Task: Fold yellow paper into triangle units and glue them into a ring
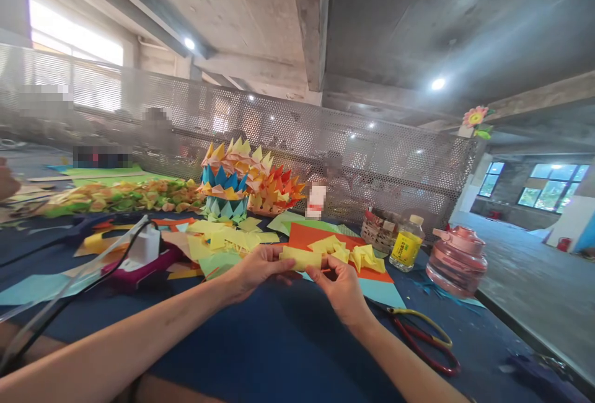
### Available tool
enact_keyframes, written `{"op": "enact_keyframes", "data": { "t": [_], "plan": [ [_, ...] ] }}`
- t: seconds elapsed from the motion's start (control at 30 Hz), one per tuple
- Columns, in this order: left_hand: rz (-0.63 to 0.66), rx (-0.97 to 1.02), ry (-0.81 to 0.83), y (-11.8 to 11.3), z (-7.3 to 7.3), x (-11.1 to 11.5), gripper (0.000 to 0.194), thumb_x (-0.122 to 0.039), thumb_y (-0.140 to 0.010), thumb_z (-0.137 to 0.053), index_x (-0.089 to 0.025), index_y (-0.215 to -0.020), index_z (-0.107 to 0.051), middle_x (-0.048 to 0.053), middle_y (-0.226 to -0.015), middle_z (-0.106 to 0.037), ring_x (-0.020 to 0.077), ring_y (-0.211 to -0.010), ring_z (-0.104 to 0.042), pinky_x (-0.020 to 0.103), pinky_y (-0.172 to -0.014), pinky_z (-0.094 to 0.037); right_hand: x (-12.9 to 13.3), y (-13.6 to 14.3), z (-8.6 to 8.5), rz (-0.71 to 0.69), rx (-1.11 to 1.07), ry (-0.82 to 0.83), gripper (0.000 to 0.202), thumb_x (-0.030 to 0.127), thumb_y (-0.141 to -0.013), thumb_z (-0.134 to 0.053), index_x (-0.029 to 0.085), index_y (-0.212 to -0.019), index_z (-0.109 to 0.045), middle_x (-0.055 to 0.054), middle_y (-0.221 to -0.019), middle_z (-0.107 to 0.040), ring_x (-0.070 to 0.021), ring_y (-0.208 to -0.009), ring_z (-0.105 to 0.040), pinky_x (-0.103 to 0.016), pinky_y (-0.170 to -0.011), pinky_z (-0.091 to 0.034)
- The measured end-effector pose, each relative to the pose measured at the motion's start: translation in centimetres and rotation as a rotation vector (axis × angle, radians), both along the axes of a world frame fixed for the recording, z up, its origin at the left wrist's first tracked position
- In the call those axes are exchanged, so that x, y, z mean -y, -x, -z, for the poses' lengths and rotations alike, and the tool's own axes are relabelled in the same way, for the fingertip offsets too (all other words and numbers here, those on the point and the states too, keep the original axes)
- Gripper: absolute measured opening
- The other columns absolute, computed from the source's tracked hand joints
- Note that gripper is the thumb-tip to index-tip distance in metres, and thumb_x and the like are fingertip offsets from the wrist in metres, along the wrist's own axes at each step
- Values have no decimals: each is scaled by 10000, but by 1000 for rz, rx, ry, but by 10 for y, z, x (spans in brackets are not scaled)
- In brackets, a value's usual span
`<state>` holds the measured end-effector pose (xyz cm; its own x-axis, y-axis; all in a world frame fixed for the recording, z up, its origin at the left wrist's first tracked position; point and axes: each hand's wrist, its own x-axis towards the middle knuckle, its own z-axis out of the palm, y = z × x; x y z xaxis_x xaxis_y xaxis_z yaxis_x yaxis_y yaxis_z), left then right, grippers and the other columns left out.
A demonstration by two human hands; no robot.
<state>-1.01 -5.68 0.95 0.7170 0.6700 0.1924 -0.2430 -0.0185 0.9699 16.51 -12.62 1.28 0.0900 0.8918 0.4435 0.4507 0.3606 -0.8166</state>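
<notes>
Pinching one folded yellow paper (301, 260): left hand (255, 271), right hand (341, 288). At right: one scissors (453, 368), two bottles (458, 265).

Daylight is flaring white through the wide rectangular window (77, 34) at upper left, washing out much of its view, while small round white ceiling lamps (437, 84) are glowing with soft halos. The grey concrete ceiling (395, 12) is looking dimmer, with hazy glare streaking its right side. The dark blue table covering (232, 359) is lying in shade towards the bottom. Wide-angle distortion is stretching the outer edges, blur is softening the grey perforated metal screen (395, 155), pixelated blocks are masking several patches, and the pale yellow folded paper strip (301, 259) is showing clearer edges
</notes>
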Motion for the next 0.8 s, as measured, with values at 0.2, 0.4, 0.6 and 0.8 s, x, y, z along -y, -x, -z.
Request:
{"op": "enact_keyframes", "data": {
  "t": [0.2, 0.4, 0.6, 0.8],
  "plan": [
    [-76, -6, -7, 0, -1, -1, 472, -402, -578, -822, -111, -926, -691, 125, -925, -713, 221, -820, -670, 260, -649, -512, 0, 1, 0, -19, -81, -30, 375, 543, -733, -630, 188, -774, -517, 10, -684, -531, -133, -624, -489, -246, -583, -401],
    [-73, -33, -45, -1, 0, -1, 466, -404, -568, -821, -107, -905, -693, 117, -896, -717, 227, -814, -670, 263, -649, -520, -1, 0, 0, -32, -60, 35, 393, 567, -753, -581, 186, -836, -533, -22, -728, -580, -161, -669, -521, -262, -579, -414],
    [-68, -53, -73, -1, 0, 0, 450, -385, -578, -811, -112, -916, -693, 94, -856, -720, 225, -818, -666, 274, -672, -519, -1, 0, -1, 58, 51, 23, 428, 576, -760, -553, 188, -602, -470, 43, -559, -396, -105, -530, -348, -249, -507, -296],
    [-55, -84, -85, 1, 1, -1, 409, -398, -615, -788, -118, -901, -705, 77, -805, -720, 184, -757, -657, 245, -626, -500, -1, -1, 2, 70, 50, -11, 416, 576, -748, -571, 183, -628, -511, 21, -598, -460, -121, -556, -402, -254, -539, -354]
  ]
}}
